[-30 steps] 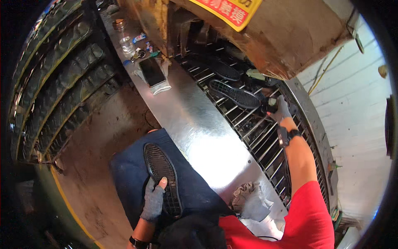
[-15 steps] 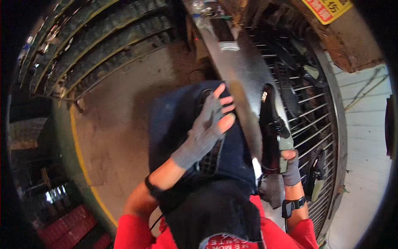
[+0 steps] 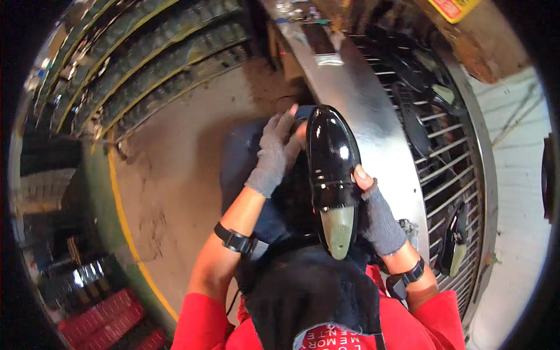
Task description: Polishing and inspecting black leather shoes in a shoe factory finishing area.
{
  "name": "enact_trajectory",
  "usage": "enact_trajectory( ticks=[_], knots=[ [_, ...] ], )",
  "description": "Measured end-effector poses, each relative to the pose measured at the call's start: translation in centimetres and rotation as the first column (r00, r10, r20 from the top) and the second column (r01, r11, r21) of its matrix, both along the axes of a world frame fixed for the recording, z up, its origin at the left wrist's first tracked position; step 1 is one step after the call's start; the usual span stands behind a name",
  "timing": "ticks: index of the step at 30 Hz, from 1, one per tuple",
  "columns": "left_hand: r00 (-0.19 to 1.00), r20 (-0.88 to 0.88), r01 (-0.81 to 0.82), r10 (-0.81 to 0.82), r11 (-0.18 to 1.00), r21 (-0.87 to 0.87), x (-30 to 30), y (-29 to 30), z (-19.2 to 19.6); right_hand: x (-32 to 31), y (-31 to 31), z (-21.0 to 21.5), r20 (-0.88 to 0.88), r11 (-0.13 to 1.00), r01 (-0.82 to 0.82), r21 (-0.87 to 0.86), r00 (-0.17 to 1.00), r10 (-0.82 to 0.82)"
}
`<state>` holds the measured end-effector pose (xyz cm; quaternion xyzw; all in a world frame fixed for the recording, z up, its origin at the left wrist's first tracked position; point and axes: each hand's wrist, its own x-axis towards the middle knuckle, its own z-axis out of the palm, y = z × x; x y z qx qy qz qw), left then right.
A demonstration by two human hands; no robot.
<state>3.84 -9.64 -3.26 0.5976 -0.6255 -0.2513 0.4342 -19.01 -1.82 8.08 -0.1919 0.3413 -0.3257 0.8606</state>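
A glossy black shoe (image 3: 333, 149) with a grey-green last (image 3: 337, 230) showing in its heel is held above my lap, toe pointing away from me. My right hand (image 3: 376, 213), in a grey fingerless glove, grips its right side, with the thumb on the upper and the other fingers hidden beneath. Beside the toe, on the left, is my left hand (image 3: 277, 146), gloved the same way. Its fingers are stretched out and apart, slightly blurred, and their tips come close to the shoe; whether they touch it I cannot tell. Dark cloth (image 3: 239, 157) covers my lap.
A metal bench (image 3: 356, 81) runs along my right, with a barred rack (image 3: 443, 181) beyond it. The rack holds several black shoes, including one with a green last (image 3: 455, 239). Shelves (image 3: 157, 52) stand far left; red crates (image 3: 105, 312) sit near left.
My right hand has brought the glossy shoe from the bench side leftward over my lap. My left hand has shifted left, off the black sole on my lap, which is no longer distinguishable.
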Motion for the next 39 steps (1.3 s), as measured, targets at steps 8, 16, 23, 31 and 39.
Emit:
enact_trajectory(
  ticks=[8, 16, 23, 31, 39],
  knots=[
    [0.225, -0.972, 0.597, -0.067, 0.798, 0.083, 0.7, -1.0, 3.9, -7.9, -1.6, -4.3, -0.199, 0.983, 0.163, -0.086, 0.964, -0.178],
    [0.062, -0.994, 0.511, -0.090, 0.859, -0.046, 0.8, 1.4, 5.2, -6.3, 0.1, -2.7, -0.141, 0.982, 0.136, 0.131, 0.983, -0.117],
    [0.186, -0.976, 0.394, -0.114, 0.918, -0.032, 0.7, 1.5, 8.6, 2.1, 0.3, -4.5, -0.084, 0.996, -0.035, 0.088, 0.996, 0.043],
    [0.286, -0.924, 0.503, -0.252, 0.861, -0.078, 0.8, 2.6, 9.6, 2.3, 0.7, -4.1, -0.095, 0.996, 0.043, -0.084, 0.994, -0.051],
    [0.279, -0.931, 0.528, -0.236, 0.847, -0.057, 0.0, 3.0, 10.5, 1.9, 0.1, -4.5, -0.186, 0.985, 0.033, -0.170, 0.980, -0.065]
  ],
)
